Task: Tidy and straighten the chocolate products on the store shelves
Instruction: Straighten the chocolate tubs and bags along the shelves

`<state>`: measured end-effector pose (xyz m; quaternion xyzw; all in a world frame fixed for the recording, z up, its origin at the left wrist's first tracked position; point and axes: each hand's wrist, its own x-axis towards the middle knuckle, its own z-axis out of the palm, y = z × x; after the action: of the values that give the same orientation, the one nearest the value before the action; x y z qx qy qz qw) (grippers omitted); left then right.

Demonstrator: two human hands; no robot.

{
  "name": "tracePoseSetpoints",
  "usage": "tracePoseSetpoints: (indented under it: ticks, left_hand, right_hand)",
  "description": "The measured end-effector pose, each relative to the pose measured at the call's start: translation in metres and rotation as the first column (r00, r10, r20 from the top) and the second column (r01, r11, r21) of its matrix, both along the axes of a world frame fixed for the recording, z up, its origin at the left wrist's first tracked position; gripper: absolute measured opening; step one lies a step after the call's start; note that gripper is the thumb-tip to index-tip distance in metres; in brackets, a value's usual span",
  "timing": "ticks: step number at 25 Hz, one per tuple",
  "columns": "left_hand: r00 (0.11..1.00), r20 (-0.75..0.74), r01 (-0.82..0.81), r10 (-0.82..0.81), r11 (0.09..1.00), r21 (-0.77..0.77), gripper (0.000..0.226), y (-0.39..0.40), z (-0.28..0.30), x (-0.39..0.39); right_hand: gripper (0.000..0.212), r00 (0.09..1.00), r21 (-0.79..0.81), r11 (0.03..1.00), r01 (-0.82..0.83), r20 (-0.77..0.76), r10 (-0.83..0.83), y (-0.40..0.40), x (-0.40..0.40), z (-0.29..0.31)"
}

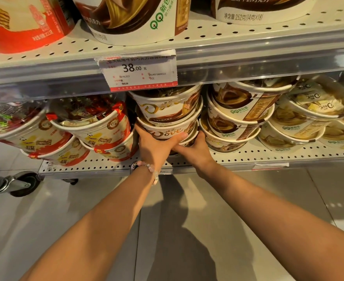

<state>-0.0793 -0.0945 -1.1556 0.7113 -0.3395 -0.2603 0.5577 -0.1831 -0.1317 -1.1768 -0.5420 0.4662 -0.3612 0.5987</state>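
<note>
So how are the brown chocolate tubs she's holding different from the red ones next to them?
The brown Dove tubs are cream and brown with swirly writing; the red tubs are red and white with yellow cartoon faces. The Dove stack is gripped at its base by the left hand and right hand; nobody touches the red tubs. Both are round, clear-lidded, stacked and tilted on the lower shelf.

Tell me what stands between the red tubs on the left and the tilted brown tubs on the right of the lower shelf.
In the head view, a stack of Dove tubs stands there, with the left hand and right hand gripping its bottom tub.
</note>
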Motion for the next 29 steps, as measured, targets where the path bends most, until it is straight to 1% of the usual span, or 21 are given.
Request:
tracePoseSetpoints:
  ticks: [2, 6, 9, 13, 18, 21, 23, 25, 26, 27, 28, 29]
  left_hand:
    - [1.000, 0.007, -0.004, 0.004, 1.000, -0.017, 0.123, -0.001, -0.002, 0.001]
    - [1.000, -0.020, 0.011, -0.012, 0.999, -0.045, 0.116, 0.000, -0.008, 0.010]
    - [1.000, -0.003, 0.031, -0.031, 0.999, -0.019, 0.119, 0.002, -0.007, 0.016]
    - [0.998, -0.010, 0.058, -0.058, 0.998, 0.023, 0.120, 0.000, -0.010, 0.023]
    - [0.995, 0.006, 0.098, -0.099, 0.990, 0.097, 0.111, 0.000, -0.007, 0.026]
    - [0.998, 0.033, 0.043, -0.046, 0.995, 0.090, 0.111, 0.003, -0.006, 0.017]
    - [1.000, 0.017, -0.012, 0.011, 0.999, 0.049, 0.096, 0.006, -0.005, 0.004]
    - [0.993, -0.095, -0.063, 0.070, 0.996, 0.069, 0.080, 0.007, -0.005, -0.012]
    - [0.982, -0.154, -0.088, 0.106, 0.989, 0.115, 0.073, 0.006, -0.006, -0.020]
    - [0.963, -0.232, -0.095, 0.137, 0.978, 0.185, 0.060, 0.005, -0.005, -0.029]
    - [0.937, -0.314, -0.075, 0.151, 0.968, 0.240, 0.042, 0.004, -0.003, -0.038]
    - [0.911, -0.386, -0.032, 0.147, 0.957, 0.288, 0.020, 0.003, 0.000, -0.046]
  right_hand:
    - [0.085, 1.000, 0.004, 1.000, 0.015, 0.004, -0.015, 0.001, 0.002, 0.001]
    - [0.086, 1.000, 0.110, 0.994, -0.019, 0.017, 0.017, -0.004, 0.001, 0.000]
    - [0.081, 0.999, 0.163, 0.985, -0.047, 0.031, 0.043, -0.009, 0.000, 0.000]
    - [0.077, 0.994, 0.178, 0.979, -0.102, 0.066, 0.091, -0.014, -0.001, 0.003]
    - [0.083, 0.991, 0.191, 0.973, -0.131, 0.016, 0.130, -0.014, -0.003, 0.004]
    - [0.080, 0.985, 0.193, 0.968, -0.162, -0.033, 0.171, -0.013, -0.006, 0.011]
    - [0.074, 0.977, 0.167, 0.968, -0.187, -0.067, 0.200, -0.010, -0.014, 0.017]
    - [0.063, 0.962, 0.108, 0.968, -0.227, -0.128, 0.240, -0.005, -0.030, 0.021]
    - [0.054, 0.957, 0.064, 0.974, -0.217, -0.185, 0.225, -0.002, -0.042, 0.021]
    - [0.039, 0.952, 0.002, 0.986, -0.169, -0.260, 0.164, 0.001, -0.056, 0.020]
    - [0.022, 0.938, -0.071, 0.993, -0.089, -0.341, 0.059, 0.004, -0.070, 0.017]
    - [0.009, 0.912, -0.129, 0.992, 0.007, -0.406, -0.059, 0.006, -0.082, 0.014]
